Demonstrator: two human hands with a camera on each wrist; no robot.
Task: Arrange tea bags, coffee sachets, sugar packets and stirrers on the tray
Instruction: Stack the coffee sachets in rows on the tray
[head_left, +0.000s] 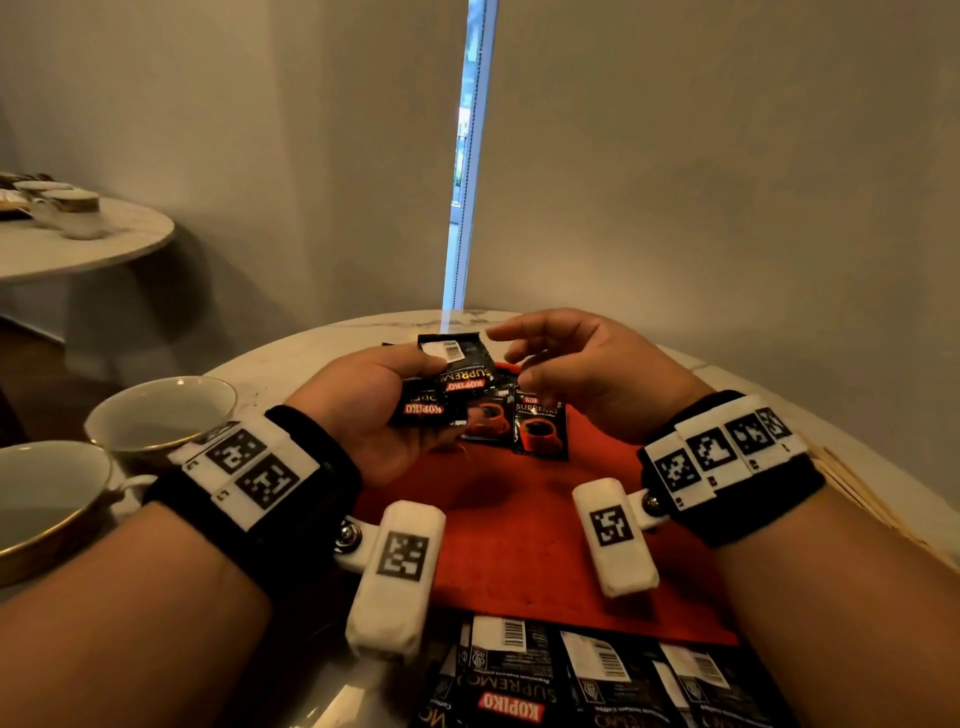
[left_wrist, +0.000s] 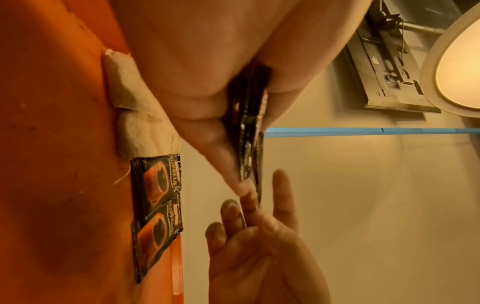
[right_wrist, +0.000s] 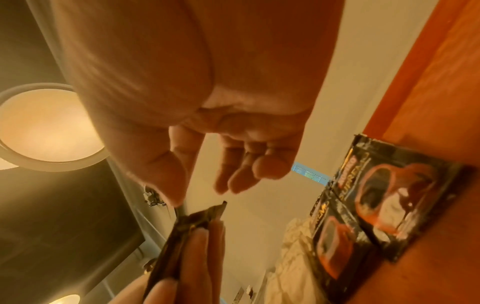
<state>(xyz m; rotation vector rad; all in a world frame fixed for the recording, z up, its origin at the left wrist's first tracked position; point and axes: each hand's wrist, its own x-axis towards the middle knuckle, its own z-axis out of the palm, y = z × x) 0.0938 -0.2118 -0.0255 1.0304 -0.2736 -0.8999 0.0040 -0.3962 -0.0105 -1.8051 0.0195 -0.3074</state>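
My left hand (head_left: 395, 400) grips a small stack of black coffee sachets (head_left: 457, 374) above the red tray (head_left: 519, 525); the stack (left_wrist: 249, 144) shows edge-on between thumb and fingers in the left wrist view. My right hand (head_left: 561, 358) hovers just right of the stack with relaxed, slightly curled fingers (right_wrist: 241, 168) and holds nothing. Two coffee sachets (head_left: 537, 426) lie face up side by side at the tray's far end. Pale tea bags (left_wrist: 135, 107) lie beside them on the tray. More coffee sachets (head_left: 571, 675) lie in a row at the near edge.
Two white cups (head_left: 166, 415) with gold rims stand on the marble table (head_left: 291, 358) at the left. Wooden stirrers (head_left: 862, 499) lie on the table at the right. A second round table (head_left: 83, 244) with crockery stands at the far left by the wall.
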